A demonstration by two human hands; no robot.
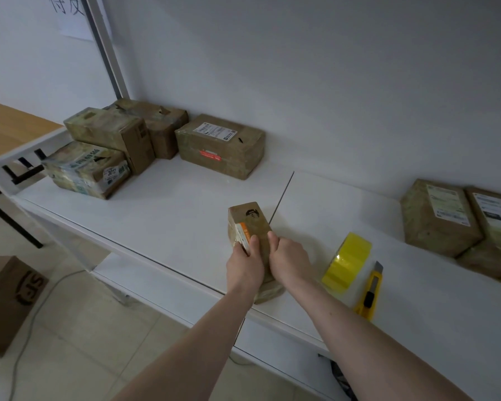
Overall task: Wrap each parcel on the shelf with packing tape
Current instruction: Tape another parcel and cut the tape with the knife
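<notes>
A small, narrow brown parcel (pixel 250 224) with an orange-and-white label stands on the white shelf (pixel 171 215) near its front edge. My left hand (pixel 245 266) grips its left side, thumb on the top face. My right hand (pixel 287 260) grips its right side, thumb on top too. A roll of yellow packing tape (pixel 346 263) stands on edge just right of my right hand. A yellow utility knife (pixel 369 292) lies beside the roll.
Several taped brown parcels (pixel 220 146) are grouped at the shelf's back left. Two more parcels (pixel 440 218) sit at the right against the white wall. A cardboard box (pixel 6 299) and a cable lie on the tiled floor at the left.
</notes>
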